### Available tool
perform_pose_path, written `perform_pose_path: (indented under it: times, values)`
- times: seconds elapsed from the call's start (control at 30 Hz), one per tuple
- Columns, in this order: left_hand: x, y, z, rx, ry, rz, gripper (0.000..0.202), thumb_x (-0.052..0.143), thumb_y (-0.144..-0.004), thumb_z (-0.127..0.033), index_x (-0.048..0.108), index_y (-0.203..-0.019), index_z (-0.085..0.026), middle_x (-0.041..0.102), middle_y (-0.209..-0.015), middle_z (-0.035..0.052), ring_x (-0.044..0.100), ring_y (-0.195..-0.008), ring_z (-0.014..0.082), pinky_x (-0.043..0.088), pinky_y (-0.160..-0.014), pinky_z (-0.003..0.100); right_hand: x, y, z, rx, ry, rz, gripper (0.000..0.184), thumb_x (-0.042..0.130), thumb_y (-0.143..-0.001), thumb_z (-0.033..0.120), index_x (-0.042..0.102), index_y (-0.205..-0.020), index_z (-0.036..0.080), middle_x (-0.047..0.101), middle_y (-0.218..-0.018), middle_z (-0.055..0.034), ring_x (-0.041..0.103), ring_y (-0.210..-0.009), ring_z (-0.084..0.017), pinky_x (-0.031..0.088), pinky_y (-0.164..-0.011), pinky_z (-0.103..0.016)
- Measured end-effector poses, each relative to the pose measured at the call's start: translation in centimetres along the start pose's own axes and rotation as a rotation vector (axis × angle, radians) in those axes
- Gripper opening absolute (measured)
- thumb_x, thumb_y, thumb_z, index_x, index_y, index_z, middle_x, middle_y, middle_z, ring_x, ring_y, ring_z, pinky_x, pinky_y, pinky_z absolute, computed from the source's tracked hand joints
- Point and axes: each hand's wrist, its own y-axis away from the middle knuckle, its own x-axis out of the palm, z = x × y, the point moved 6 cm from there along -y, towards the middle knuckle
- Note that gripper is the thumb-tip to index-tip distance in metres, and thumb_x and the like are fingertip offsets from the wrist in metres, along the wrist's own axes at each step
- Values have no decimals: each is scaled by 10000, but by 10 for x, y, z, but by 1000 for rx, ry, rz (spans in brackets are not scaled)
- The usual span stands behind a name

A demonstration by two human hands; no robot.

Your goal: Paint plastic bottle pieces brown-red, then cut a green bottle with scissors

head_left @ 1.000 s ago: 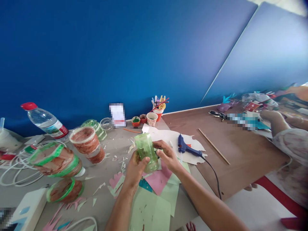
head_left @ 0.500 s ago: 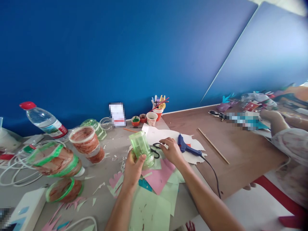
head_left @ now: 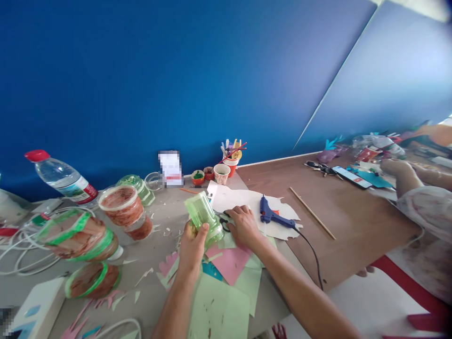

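Note:
My left hand (head_left: pixel 193 245) is wrapped round a clear green plastic cup (head_left: pixel 202 212), cut from a bottle by its look, and holds it tilted above the table. Close to its right side, my right hand (head_left: pixel 243 227) has its fingers curled over the black handles of a pair of scissors (head_left: pixel 223 225). Part of the handles and most of the blades are hidden by the hand and cup. Beneath both hands lie pink paper (head_left: pixel 231 266) and light green paper (head_left: pixel 219 306). A blue glue gun (head_left: pixel 273 214) rests on white paper (head_left: pixel 254 200) beyond my right hand.
Brown-painted plastic containers (head_left: pixel 123 207) and a red-capped water bottle (head_left: pixel 65 176) stand at left, among white cables (head_left: pixel 21 254). Paint cups (head_left: pixel 221 174) line the wall. A wooden stick (head_left: pixel 312 213) lies on the brown board (head_left: pixel 339 197). At right is another person's arm (head_left: pixel 402 176).
My right hand has come down and left onto the scissors' handles, which have shifted slightly left. The green cup has tilted a little further left in my left hand.

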Motion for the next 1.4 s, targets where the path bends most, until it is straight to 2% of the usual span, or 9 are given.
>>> perform_pose_path:
  times: [0.13, 0.27, 0.47, 0.6, 0.77, 0.93, 1.1, 1.27, 1.4]
  values:
    - [2, 1, 2, 1, -40, 26, 482, 724, -732, -554, 631, -1036, -191, 723, -912, 45, 670, -857, 227, 501, -760, 322, -2, -1, -1, 10, -19, -31, 335, 583, -843, 183, 659, -1167, 145, 705, -1029, -148, 538, -1000, -312, 374, -888, -410]
    - [3, 1, 6, -29, 23, 46, 488, 726, -744, -530, 622, -1091, -203, 725, -999, 60, 679, -926, 245, 525, -786, 339, -3, -4, -13, 61, -255, -120, 297, 590, -794, 139, 680, -1075, 164, 720, -979, -116, 548, -975, -287, 399, -887, -414]
    - [12, 5, 7, -75, 247, 104, 538, 795, -692, -470, 603, -1113, -193, 720, -1063, 77, 686, -990, 260, 545, -842, 366, 8, -10, -41, 306, -1238, -84, 196, 695, -707, 298, 671, -868, 189, 644, -700, -10, 537, -648, -177, 416, -639, -321]
    - [17, 10, 4, -113, 342, 156, 541, 797, -708, -439, 604, -1154, -201, 720, -1102, 84, 675, -1055, 267, 516, -935, 400, 4, -9, -28, 275, -1688, 50, 265, 783, -664, 349, 702, -869, 200, 667, -760, -29, 552, -649, -164, 436, -628, -310]
    - [16, 10, 7, -161, 312, 160, 497, 791, -705, -450, 646, -1106, -195, 740, -1048, 72, 687, -1028, 275, 520, -933, 415, -2, 1, -4, 177, -1756, 254, 386, 835, -621, 382, 744, -949, 201, 664, -778, -38, 554, -674, -166, 450, -654, -308]
    - [11, 6, 10, -162, 238, 107, 542, 747, -754, -463, 598, -1207, -206, 730, -1095, 88, 699, -996, 260, 531, -886, 403, -11, 8, 5, 63, -1698, 322, 502, 817, -639, 502, 727, -1026, 195, 685, -830, -70, 567, -661, -169, 445, -647, -315]
    - [10, 6, 3, -111, 155, 67, 463, 726, -771, -432, 616, -1162, -210, 724, -1118, 72, 682, -1027, 238, 525, -869, 340, -12, 15, 18, 47, -1733, 446, 526, 839, -652, 454, 704, -1080, 181, 689, -783, -74, 505, -558, -125, 360, -524, -248]
    - [9, 5, 1, -92, 56, 55, 467, 692, -772, -468, 598, -1147, -208, 727, -1060, 69, 698, -934, 231, 544, -780, 327, -11, 17, 19, 47, -1880, 467, 620, 840, -681, 412, 634, -1228, 205, 627, -742, -31, 511, -627, -121, 289, -516, -209]
    - [4, 2, 3, -50, -35, 28, 439, 663, -782, -497, 591, -1097, -199, 716, -990, 69, 688, -863, 225, 540, -724, 333, -16, 19, 24, -87, -1821, 495, 625, 841, -643, 506, 704, -1120, 126, 615, -742, -47, 490, -650, -131, 282, -545, -236]
